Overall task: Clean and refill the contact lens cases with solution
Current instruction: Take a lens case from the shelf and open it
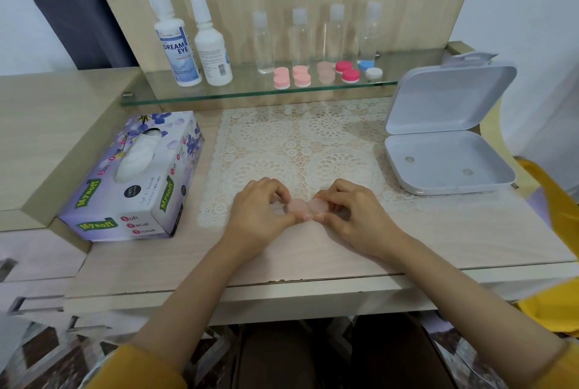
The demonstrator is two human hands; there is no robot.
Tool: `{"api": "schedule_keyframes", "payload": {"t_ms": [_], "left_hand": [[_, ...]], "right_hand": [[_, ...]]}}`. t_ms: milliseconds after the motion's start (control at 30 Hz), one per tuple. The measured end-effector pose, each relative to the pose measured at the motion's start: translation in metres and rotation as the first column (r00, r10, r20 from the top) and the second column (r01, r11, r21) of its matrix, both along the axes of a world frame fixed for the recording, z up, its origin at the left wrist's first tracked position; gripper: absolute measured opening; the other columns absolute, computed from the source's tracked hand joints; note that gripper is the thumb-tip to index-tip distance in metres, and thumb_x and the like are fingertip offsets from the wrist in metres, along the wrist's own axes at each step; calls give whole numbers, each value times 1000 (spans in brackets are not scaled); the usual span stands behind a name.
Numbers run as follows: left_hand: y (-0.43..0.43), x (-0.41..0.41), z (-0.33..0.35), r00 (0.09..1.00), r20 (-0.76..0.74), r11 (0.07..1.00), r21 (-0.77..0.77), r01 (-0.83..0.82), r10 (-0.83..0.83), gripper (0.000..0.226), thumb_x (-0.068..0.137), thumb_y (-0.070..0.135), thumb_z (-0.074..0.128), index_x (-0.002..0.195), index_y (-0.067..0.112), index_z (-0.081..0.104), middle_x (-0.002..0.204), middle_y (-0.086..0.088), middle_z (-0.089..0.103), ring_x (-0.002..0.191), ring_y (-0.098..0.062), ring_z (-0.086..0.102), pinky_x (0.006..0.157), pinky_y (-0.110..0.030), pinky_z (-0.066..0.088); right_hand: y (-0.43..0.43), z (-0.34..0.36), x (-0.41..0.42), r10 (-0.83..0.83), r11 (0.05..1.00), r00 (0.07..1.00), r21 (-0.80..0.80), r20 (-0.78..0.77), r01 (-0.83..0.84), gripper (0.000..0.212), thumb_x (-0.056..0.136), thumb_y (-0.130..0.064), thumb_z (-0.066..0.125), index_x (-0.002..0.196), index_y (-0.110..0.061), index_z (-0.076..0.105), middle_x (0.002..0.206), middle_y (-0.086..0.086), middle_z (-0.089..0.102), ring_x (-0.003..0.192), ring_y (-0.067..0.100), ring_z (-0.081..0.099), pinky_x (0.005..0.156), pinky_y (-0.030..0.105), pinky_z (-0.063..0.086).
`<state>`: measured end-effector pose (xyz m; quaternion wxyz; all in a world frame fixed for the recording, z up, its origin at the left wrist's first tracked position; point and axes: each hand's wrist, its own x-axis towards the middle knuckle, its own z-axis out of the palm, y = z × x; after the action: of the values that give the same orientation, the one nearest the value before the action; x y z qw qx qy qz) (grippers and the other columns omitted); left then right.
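Over the lace mat [297, 144] — round, translucent pink lens case [305, 207] between both hands

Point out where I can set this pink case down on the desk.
The lace mat is bare beyond the left hand and right hand, between the tissue box and the open grey box. Bare desk also lies right of the right hand, before that box. The glass shelf is crowded with bottles and cases.

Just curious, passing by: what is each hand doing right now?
Left hand: pinches the pink lens case.
Right hand: pinches the same case's other end.
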<state>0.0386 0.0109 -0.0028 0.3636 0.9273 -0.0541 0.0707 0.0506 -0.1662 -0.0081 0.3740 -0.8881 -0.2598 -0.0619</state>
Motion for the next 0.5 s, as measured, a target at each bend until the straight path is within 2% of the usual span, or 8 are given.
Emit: {"api": "schedule_keyframes", "payload": {"t_ms": [67, 133, 200, 300, 400, 500], "left_hand": [[3, -1, 0, 999, -31, 998, -42, 37, -38, 35, 68, 34, 78, 98, 31, 61, 97, 15, 58, 95, -6, 50, 90, -24, 34], [8, -3, 1, 988, -63, 987, -91, 132, -138, 41, 77, 23, 72, 111, 41, 58, 106, 11, 60, 103, -5, 52, 98, -24, 36], [9, -4, 0, 984, -40, 983, -61, 171, -174, 44, 80, 18, 69, 110, 46, 54, 107, 13, 62, 104, -7, 50, 98, -23, 37], [4, -4, -2, 996, 28, 996, -16, 86, -85, 35, 76, 23, 73, 108, 33, 64, 94, 24, 57, 95, -8, 47, 86, -13, 34], [-2, -4, -5, 998, 62, 1000, -9, 21, -21, 26, 71, 30, 76, 95, 25, 68, 85, 23, 55, 86, -4, 46, 79, -13, 33], [-1, -4, -7, 996, 60, 996, -53, 76, -73, 30, 72, 31, 76, 98, 26, 63, 93, 20, 58, 88, 3, 48, 83, -16, 36]], "right_hand": [[0, 0, 0, -4, 1000, 1000, 12, -8, 4, 27, 75, -27, 61, 92, -9, 72, 74, 0, 50, 66, 17, 50, 64, 16, 36], [0, 0, 0, -2, 1000, 1000, 24, -14, 3, 26, 75, -25, 62, 93, -10, 72, 74, 1, 51, 67, 17, 50, 65, 16, 36], [0, 0, 0, -3, 1000, 1000, 21, -11, 3, 27, 74, -26, 61, 93, -10, 72, 74, -1, 50, 67, 16, 49, 65, 15, 36], [0, 0, 0, -2, 1000, 1000, 22, -8, 2, 28, 74, -28, 60, 93, -10, 72, 72, -4, 48, 66, 13, 47, 65, 13, 35], [1, 1, 0, 4, 1000, 1000, 23, -11, -3, 30, 74, -30, 60, 93, -10, 72, 71, -6, 46, 65, 9, 46, 63, 10, 34], [1, 0, 0, 3, 1000, 1000, 27, -13, -2, 31, 74, -30, 60, 93, -9, 72, 73, -2, 49, 66, 13, 48, 63, 12, 34]]}}
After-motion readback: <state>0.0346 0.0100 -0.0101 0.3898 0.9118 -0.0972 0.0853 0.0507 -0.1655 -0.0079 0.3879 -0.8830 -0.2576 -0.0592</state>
